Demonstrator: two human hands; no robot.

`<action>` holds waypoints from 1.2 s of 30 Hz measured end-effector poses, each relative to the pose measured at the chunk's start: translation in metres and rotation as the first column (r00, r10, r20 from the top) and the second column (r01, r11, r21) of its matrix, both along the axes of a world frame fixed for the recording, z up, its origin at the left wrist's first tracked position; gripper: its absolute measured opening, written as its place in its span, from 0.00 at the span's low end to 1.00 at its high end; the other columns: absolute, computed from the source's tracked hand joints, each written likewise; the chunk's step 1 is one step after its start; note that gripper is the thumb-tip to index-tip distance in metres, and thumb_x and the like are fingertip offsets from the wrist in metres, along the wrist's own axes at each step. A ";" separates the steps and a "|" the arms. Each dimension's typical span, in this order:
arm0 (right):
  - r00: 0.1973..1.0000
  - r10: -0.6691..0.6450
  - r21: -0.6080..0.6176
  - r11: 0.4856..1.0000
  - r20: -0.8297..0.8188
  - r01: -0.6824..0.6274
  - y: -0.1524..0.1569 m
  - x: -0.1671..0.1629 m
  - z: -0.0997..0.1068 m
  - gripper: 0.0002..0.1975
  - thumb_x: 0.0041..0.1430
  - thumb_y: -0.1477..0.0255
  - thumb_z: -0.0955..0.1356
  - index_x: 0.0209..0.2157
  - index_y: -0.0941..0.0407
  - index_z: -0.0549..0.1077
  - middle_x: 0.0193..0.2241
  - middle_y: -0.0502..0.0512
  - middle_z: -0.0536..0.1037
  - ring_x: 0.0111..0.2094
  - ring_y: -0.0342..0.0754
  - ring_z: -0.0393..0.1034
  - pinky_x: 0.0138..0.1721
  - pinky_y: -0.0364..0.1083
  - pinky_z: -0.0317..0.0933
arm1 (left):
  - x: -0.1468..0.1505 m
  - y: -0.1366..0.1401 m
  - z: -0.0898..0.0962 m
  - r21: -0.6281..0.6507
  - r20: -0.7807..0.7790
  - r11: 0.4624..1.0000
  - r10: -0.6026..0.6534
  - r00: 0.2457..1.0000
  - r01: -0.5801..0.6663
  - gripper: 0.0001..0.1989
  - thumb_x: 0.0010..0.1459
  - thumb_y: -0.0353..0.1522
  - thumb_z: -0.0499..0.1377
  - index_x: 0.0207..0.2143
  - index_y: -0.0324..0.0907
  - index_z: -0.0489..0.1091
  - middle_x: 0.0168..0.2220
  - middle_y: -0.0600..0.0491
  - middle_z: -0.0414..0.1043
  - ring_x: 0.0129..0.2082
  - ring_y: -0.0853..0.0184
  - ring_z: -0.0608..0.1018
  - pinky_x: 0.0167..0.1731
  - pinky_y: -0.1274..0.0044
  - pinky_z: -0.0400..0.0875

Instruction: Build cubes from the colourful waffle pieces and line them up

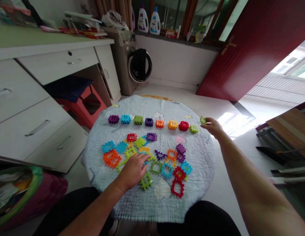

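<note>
My right hand (215, 127) is closed in a pinch on a green notched block piece (202, 120), held out by the table's right edge. Beside it, a lime-green assembled block (194, 128) ends a row of small cubes on the cloth, with a red block (183, 126) and a yellow block (172, 125) to its left. My left hand (134, 169) lies low over the loose flat pieces, thumb and fingers apart, hiding some of them. Near its fingertips are a green frame piece (156, 167) and a purple half-round piece (160, 154). An olive-green piece (146, 181) lies below the thumb.
A pale patterned cloth (164, 205) covers the round table. Further along the row stand purple (113, 119), blue (125, 119) and orange (160, 123) blocks. Orange pieces (112, 158) lie left, red frames (177, 188) right. A patterned bin (47, 193) stands at left.
</note>
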State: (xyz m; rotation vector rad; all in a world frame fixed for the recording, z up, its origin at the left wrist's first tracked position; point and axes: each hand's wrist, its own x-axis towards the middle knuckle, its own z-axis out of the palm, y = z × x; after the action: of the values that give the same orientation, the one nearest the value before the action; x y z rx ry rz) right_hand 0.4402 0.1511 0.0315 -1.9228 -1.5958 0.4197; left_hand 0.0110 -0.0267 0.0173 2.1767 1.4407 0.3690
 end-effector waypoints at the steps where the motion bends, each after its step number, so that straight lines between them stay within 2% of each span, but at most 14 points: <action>1: 0.998 0.020 -0.014 1.000 -0.058 -0.021 -0.002 -0.010 0.007 0.25 0.42 0.66 0.72 0.45 0.58 0.72 0.37 0.58 0.76 0.33 0.49 0.71 0.34 0.49 0.65 | 0.001 -0.001 0.001 -0.005 -0.001 1.000 -0.005 1.000 0.005 0.19 0.55 0.26 0.54 0.49 0.43 0.70 0.49 0.49 0.74 0.50 0.61 0.73 0.54 0.68 0.64; 3: 0.990 0.098 -0.033 0.994 -0.102 -0.102 -0.005 -0.038 0.019 0.26 0.43 0.65 0.72 0.46 0.58 0.72 0.37 0.57 0.76 0.35 0.49 0.71 0.35 0.48 0.65 | 0.004 -0.001 0.002 -0.013 0.000 1.000 -0.011 1.000 0.011 0.19 0.55 0.26 0.54 0.50 0.42 0.70 0.49 0.49 0.73 0.50 0.61 0.73 0.54 0.68 0.63; 6: 0.971 0.237 -0.024 0.971 0.023 -0.237 -0.003 -0.102 0.030 0.24 0.43 0.65 0.73 0.44 0.58 0.73 0.37 0.58 0.76 0.36 0.49 0.70 0.37 0.47 0.63 | 0.006 -0.002 0.002 -0.034 -0.009 0.999 -0.020 1.000 0.019 0.20 0.54 0.27 0.54 0.51 0.41 0.69 0.50 0.48 0.73 0.51 0.61 0.72 0.55 0.68 0.62; 8: 0.921 0.369 -0.074 0.929 0.127 -0.362 -0.001 -0.153 0.030 0.22 0.45 0.64 0.72 0.43 0.57 0.73 0.34 0.55 0.75 0.34 0.48 0.68 0.37 0.46 0.61 | 0.005 -0.003 0.002 -0.054 -0.031 0.998 -0.030 0.999 0.028 0.21 0.54 0.27 0.55 0.51 0.42 0.68 0.51 0.48 0.72 0.52 0.60 0.72 0.56 0.67 0.62; 10: 0.866 0.464 -0.110 0.886 0.189 -0.451 0.001 -0.206 0.024 0.20 0.46 0.64 0.72 0.42 0.57 0.73 0.32 0.53 0.74 0.34 0.47 0.67 0.38 0.45 0.60 | 0.002 -0.005 0.002 -0.068 -0.051 0.997 -0.040 0.998 0.037 0.21 0.54 0.28 0.55 0.52 0.42 0.68 0.52 0.48 0.72 0.52 0.59 0.71 0.55 0.66 0.62; 12: 0.831 0.510 -0.117 0.860 0.221 -0.496 0.005 -0.253 0.015 0.23 0.46 0.65 0.73 0.45 0.57 0.72 0.35 0.54 0.73 0.36 0.47 0.66 0.40 0.45 0.59 | -0.001 -0.006 0.003 -0.070 -0.058 0.997 -0.048 0.997 0.044 0.21 0.54 0.28 0.55 0.52 0.43 0.67 0.51 0.48 0.72 0.52 0.59 0.72 0.55 0.66 0.63; 14: 0.810 0.537 -0.127 0.844 0.237 -0.522 0.011 -0.292 0.005 0.25 0.47 0.67 0.73 0.49 0.57 0.70 0.40 0.57 0.72 0.40 0.47 0.66 0.43 0.45 0.58 | -0.004 -0.007 0.002 -0.068 -0.058 0.996 -0.054 0.997 0.050 0.21 0.54 0.28 0.55 0.52 0.43 0.67 0.50 0.47 0.72 0.52 0.58 0.72 0.55 0.66 0.63; 16: 0.809 0.525 -0.139 0.851 0.264 -0.507 0.020 -0.319 -0.004 0.27 0.49 0.68 0.72 0.52 0.56 0.68 0.45 0.59 0.70 0.44 0.50 0.65 0.46 0.46 0.57 | -0.007 -0.007 0.002 -0.065 -0.057 0.997 -0.056 0.997 0.052 0.20 0.54 0.28 0.55 0.51 0.42 0.67 0.50 0.47 0.73 0.52 0.58 0.72 0.55 0.66 0.63; 19: 0.813 0.495 -0.188 0.869 0.305 -0.458 0.034 -0.342 -0.012 0.28 0.50 0.67 0.72 0.53 0.53 0.66 0.49 0.61 0.67 0.49 0.54 0.62 0.49 0.49 0.56 | -0.011 -0.006 0.002 -0.062 -0.055 0.997 -0.053 0.997 0.050 0.19 0.54 0.29 0.55 0.50 0.42 0.68 0.49 0.47 0.73 0.51 0.57 0.72 0.54 0.66 0.64; 23: 0.821 0.470 -0.232 0.881 0.323 -0.413 0.048 -0.352 -0.018 0.29 0.49 0.64 0.73 0.54 0.50 0.66 0.51 0.61 0.64 0.50 0.58 0.60 0.48 0.51 0.57 | -0.016 -0.005 0.006 -0.080 -0.058 0.996 -0.055 0.997 0.050 0.19 0.54 0.29 0.55 0.50 0.43 0.67 0.49 0.47 0.73 0.52 0.57 0.72 0.54 0.65 0.64; 30: 0.827 0.445 -0.236 0.893 0.344 -0.382 0.055 -0.356 -0.030 0.28 0.48 0.63 0.73 0.53 0.50 0.67 0.50 0.61 0.65 0.50 0.60 0.59 0.48 0.53 0.57 | -0.017 -0.007 0.009 -0.109 -0.050 0.992 -0.074 0.996 0.068 0.20 0.55 0.29 0.55 0.51 0.44 0.67 0.49 0.46 0.73 0.52 0.56 0.72 0.54 0.64 0.64; 36: 0.848 0.415 -0.160 0.910 0.329 -0.383 0.046 -0.352 -0.023 0.38 0.47 0.65 0.73 0.60 0.51 0.58 0.54 0.62 0.62 0.52 0.60 0.57 0.49 0.54 0.56 | -0.019 -0.006 0.010 -0.122 -0.042 0.991 -0.066 0.997 0.060 0.20 0.55 0.30 0.56 0.51 0.44 0.67 0.51 0.46 0.72 0.52 0.56 0.72 0.54 0.64 0.64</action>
State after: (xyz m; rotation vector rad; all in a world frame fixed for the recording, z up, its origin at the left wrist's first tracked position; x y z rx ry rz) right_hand 0.0879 0.1970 0.0084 -1.7955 -2.2712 0.3216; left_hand -0.0084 -0.0327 0.0268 2.1407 1.3779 0.2054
